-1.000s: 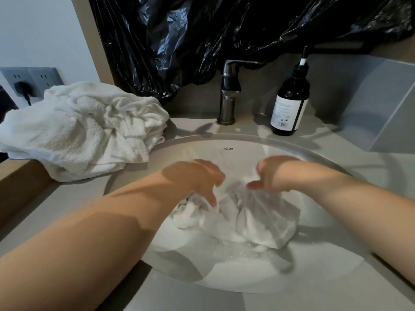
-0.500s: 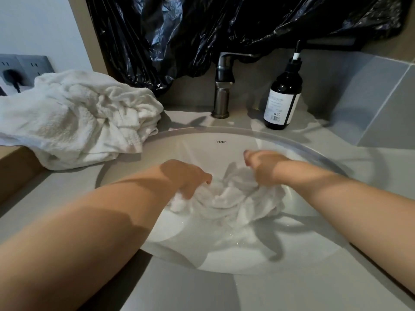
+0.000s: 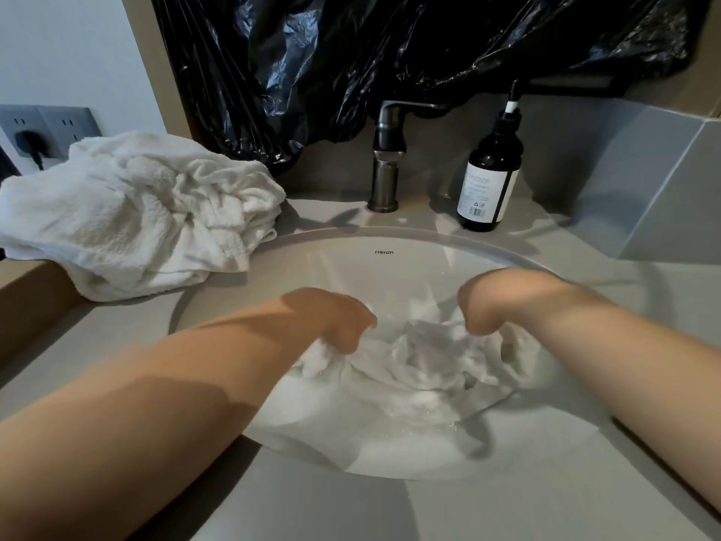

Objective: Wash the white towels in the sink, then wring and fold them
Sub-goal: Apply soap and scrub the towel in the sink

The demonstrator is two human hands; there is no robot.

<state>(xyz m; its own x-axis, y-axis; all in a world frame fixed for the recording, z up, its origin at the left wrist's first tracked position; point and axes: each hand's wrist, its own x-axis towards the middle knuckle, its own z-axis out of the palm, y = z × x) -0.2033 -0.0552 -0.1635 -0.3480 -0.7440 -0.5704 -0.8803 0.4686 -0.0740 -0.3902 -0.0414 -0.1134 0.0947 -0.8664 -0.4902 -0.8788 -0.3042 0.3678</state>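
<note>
A wet white towel (image 3: 421,365) lies bunched in the water of the round white sink (image 3: 351,263). My left hand (image 3: 335,322) grips the towel's left side, fingers curled down into the cloth. My right hand (image 3: 491,302) grips its right side in a fist, knuckles up. Both hands are low in the basin, about a hand's width apart. On the counter to the left of the sink sits a pile of crumpled white towels (image 3: 136,212).
A dark metal faucet (image 3: 386,158) stands behind the basin, with a dark pump bottle (image 3: 489,177) to its right. Black plastic sheeting (image 3: 390,52) hangs over the back wall. A wall socket with a plug (image 3: 39,130) is at far left. Grey counter (image 3: 351,509) surrounds the sink.
Both hands have closed on the towel and pushed it around in the water; the cloth went from a rounded lump to a flatter, spread bunch. The view tilted slightly.
</note>
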